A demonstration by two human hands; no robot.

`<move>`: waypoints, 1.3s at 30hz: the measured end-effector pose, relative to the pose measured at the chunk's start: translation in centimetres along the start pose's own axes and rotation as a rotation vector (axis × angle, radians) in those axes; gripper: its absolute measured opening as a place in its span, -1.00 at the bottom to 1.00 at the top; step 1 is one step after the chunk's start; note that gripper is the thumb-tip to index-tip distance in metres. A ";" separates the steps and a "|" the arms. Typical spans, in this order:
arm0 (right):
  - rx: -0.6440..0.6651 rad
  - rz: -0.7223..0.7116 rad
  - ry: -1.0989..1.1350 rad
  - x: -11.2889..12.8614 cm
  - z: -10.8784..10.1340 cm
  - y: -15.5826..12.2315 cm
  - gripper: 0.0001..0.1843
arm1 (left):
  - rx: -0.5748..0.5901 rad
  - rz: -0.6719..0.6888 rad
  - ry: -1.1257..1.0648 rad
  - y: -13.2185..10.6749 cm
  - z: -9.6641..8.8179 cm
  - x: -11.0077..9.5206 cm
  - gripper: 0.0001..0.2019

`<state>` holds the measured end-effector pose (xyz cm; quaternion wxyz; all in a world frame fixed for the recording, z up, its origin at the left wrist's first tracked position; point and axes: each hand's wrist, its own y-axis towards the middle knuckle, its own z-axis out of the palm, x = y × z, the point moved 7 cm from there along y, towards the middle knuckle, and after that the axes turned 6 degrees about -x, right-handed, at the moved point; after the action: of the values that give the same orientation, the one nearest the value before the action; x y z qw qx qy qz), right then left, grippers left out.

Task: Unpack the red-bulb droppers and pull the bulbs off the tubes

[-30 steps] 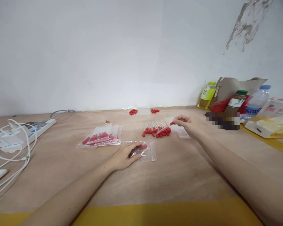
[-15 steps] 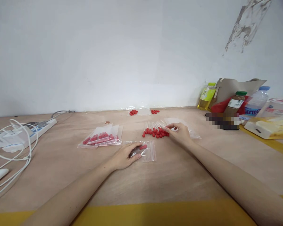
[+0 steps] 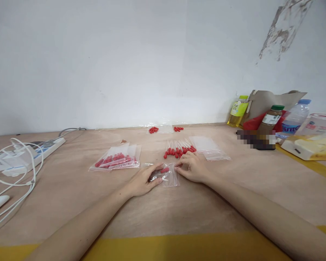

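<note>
A small clear zip bag (image 3: 168, 177) with red-tipped pieces inside lies on the wooden table (image 3: 212, 195). My left hand (image 3: 142, 180) rests on the bag's left part, fingers curled down on it. At the bag's right edge my right hand (image 3: 191, 167) has its fingers bent and pinched together on the plastic. Just behind the hands lies a loose pile of clear sticks with red tips (image 3: 179, 149). A stack of empty zip bags (image 3: 209, 147) lies to the right of that pile.
Filled bags with red pieces (image 3: 116, 159) lie to the left. More red pieces (image 3: 153, 129) sit by the wall. A power strip with white cables (image 3: 21, 157) is far left. Bottles (image 3: 271, 119), a paper bag and a box stand at the right.
My right hand held a red-tipped stick near the empty bags, dropped to the pile, then came back to the bag's right edge. The left hand stayed on the bag.
</note>
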<state>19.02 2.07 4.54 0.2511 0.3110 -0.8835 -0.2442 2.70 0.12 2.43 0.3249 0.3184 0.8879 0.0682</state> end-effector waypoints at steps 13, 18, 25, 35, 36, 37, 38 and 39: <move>0.169 -0.014 -0.029 0.9 1.7 -0.4 -0.73 | 0.049 0.030 -0.023 0.0 0.6 -1.1 -0.50; 0.141 0.080 0.025 0.7 2.1 -0.5 -0.83 | 0.035 0.048 -0.031 0.0 0.5 -1.5 -0.53; -0.051 0.241 0.539 -3.2 -0.8 0.7 -0.83 | 0.004 -0.008 0.033 0.3 0.1 -0.5 -0.59; -0.586 0.318 0.315 -7.7 -5.8 1.0 -0.79 | 0.214 0.084 0.257 0.0 1.6 -0.8 -0.59; -0.560 0.293 0.255 -7.3 -5.3 1.0 -0.80 | 0.216 0.080 0.261 0.0 1.6 -0.8 -0.59; -0.528 0.269 0.191 -6.9 -4.6 1.0 -0.82 | 0.218 0.076 0.264 0.0 1.6 -0.8 -0.59; -0.500 0.246 0.125 -6.5 -3.9 1.1 -0.83 | 0.220 0.072 0.266 0.0 1.6 -0.8 -0.58; -0.479 0.223 0.061 -6.1 -3.3 1.2 -0.85 | 0.222 0.069 0.269 0.0 1.6 -0.8 -0.58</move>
<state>24.60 6.04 5.92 0.3691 0.1508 -0.8215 -0.4076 4.17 -0.52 1.61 0.1637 0.3707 0.9139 0.0227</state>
